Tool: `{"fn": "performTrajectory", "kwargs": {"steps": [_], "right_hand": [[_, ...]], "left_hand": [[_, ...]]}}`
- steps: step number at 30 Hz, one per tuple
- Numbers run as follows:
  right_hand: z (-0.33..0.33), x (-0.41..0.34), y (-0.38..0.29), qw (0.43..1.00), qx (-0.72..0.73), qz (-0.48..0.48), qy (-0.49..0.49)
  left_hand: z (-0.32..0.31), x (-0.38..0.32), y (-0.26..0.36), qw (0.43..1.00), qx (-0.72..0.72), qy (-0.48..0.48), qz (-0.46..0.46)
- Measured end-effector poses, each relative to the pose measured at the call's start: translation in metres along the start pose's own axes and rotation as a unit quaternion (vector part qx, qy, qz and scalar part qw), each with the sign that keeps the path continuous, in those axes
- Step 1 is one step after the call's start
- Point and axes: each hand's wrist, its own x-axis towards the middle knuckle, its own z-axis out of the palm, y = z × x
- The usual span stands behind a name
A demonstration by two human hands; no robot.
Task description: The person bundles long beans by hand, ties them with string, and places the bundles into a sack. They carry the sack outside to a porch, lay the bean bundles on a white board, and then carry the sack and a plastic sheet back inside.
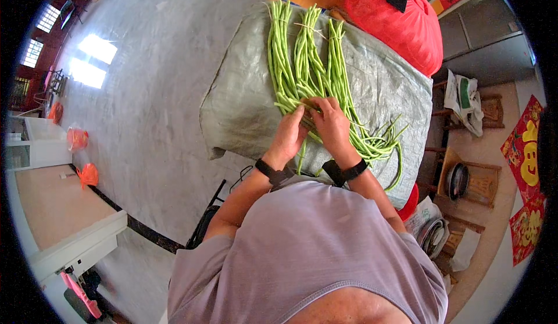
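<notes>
Three bundles of green yard-long beans lie side by side on a table covered with a grey-green woven plastic sheet (244, 101). The left bundle (280, 49), the middle bundle (310, 45) and the right bundle (338, 62) are each tied near the far end. My left hand (288, 134) and my right hand (330, 123) meet over the near end of the left and middle bundles, fingers pinching some bean stems. Beans under the fingers are partly hidden. Loose bean ends (383, 145) spread out to the right of my right hand. Dark bands circle both wrists.
A large filled red plastic bag (392, 23) stands at the table's far right corner. Wooden chairs (481, 184) line the right wall, one bearing a dark round pan (457, 181). A red bucket (409, 204) sits by the near right corner. Orange-red bags (88, 175) hang at left.
</notes>
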Motion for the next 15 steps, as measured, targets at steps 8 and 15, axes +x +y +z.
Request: {"fn": "performTrajectory", "kwargs": {"steps": [8,15], "right_hand": [[-0.001,0.001,0.003,0.999,-0.038,-0.008,-0.011],[-0.006,0.005,0.008,0.998,-0.052,-0.019,-0.016]], "left_hand": [[0.015,-0.005,0.001,0.999,0.032,0.032,0.028],[0.010,-0.006,-0.001,0.998,0.047,0.029,0.018]]}}
